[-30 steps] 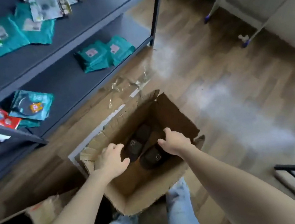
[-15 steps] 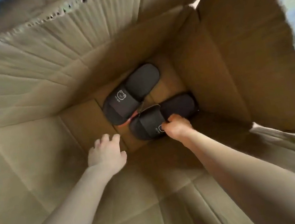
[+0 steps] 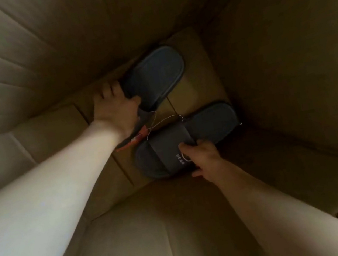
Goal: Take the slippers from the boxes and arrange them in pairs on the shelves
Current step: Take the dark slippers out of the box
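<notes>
Two dark grey slippers lie at the bottom of a deep cardboard box (image 3: 287,63). My left hand (image 3: 113,110) grips the strap end of the far slipper (image 3: 157,78), which is tilted up with its sole showing. My right hand (image 3: 202,158) pinches the strap of the near slipper (image 3: 187,138), which bears white "BEAR" lettering. A thin white string and an orange tag (image 3: 136,139) join the two slippers between my hands.
The box's brown walls fill the whole view and close in on all sides. Its bottom flaps (image 3: 193,90) show between the slippers. The shelves and floor are out of sight.
Both hands reached deeper into the box. My left hand moved from the bare box bottom onto the far slipper and tipped it up. My right hand keeps its hold on the near slipper.
</notes>
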